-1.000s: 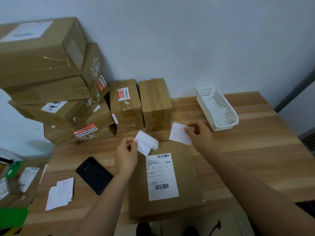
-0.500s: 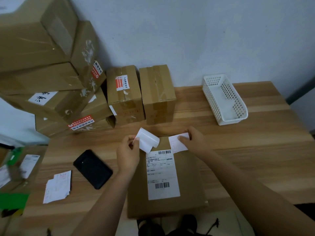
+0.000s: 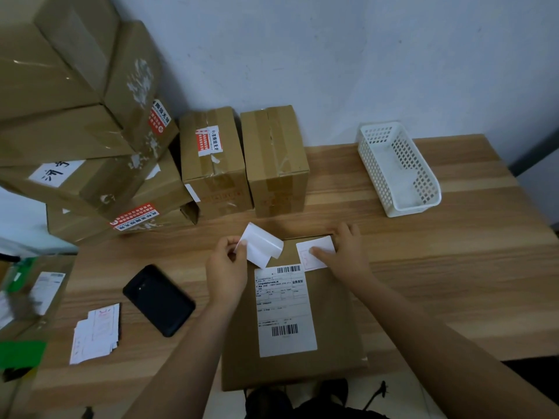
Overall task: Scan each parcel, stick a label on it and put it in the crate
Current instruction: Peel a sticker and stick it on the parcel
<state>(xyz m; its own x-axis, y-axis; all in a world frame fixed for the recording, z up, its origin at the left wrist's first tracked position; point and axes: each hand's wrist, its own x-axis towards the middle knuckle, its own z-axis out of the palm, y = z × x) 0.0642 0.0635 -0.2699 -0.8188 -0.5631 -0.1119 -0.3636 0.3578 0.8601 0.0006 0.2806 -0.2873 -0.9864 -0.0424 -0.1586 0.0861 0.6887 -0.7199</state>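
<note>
1. The wooden table [image 3: 453, 267] spreads under both hands, pale and darker planks running across it.
2. A leaning stack of brown cartons [image 3: 75, 140] rises well beyond the left hand's fingers; it carries red-and-white stickers with Chinese print and a white patch with handwritten characters, none clearly readable.
3. The parcel [image 3: 332, 328], a flat brown cardboard box, lies directly beneath both hands, its near end hanging over the table edge.
4. Two smaller taped cartons [image 3: 245, 164] stand side by side just past the fingertips; the left one bears a red-and-white sticker with Chinese text.
5. A white perforated basket [image 3: 396, 167] sits well beyond and outward of the right fingers.
6. The shipping label [image 3: 284, 309] lies flat on the parcel, nearer the body than both sets of fingers: white, with one barcode at top, another at bottom, and small print too fine to read.
7. A black phone [image 3: 158, 299] lies outward of the left wrist.
8. A pile of white slips [image 3: 93, 335] with faint red marks lies beyond the phone.
9. The right hand [image 3: 348, 255] is spread flat, fingers pressing a small white label [image 3: 311, 252] with faint red print onto the parcel's far corner.
10. The left hand [image 3: 227, 267] pinches a curled white backing sheet [image 3: 261, 247] between thumb and fingers, just beside the small label.
</note>
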